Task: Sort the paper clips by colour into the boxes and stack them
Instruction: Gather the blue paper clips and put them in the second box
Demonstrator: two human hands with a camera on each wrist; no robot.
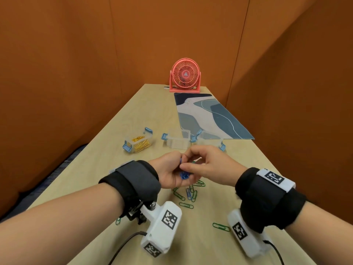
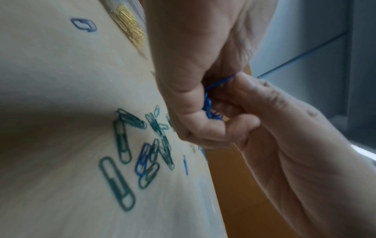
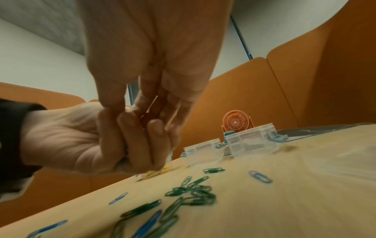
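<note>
While no writing reads clearly, left hand (image 1: pixel 170 174) cups blue clips (image 1: pixel 184 175); right hand (image 1: pixel 208 165) pinches one.

Green clips (image 1: pixel 191 194) litter table (image 1: pixel 107 169) under hands; three boxes (image 1: pixel 176 141) block far side.

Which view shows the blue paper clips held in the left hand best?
The left wrist view: the blue paper clips bunch in the left hand as right hand fingers pinch one. Head view shows a small cluster; right wrist view hides them.
</note>
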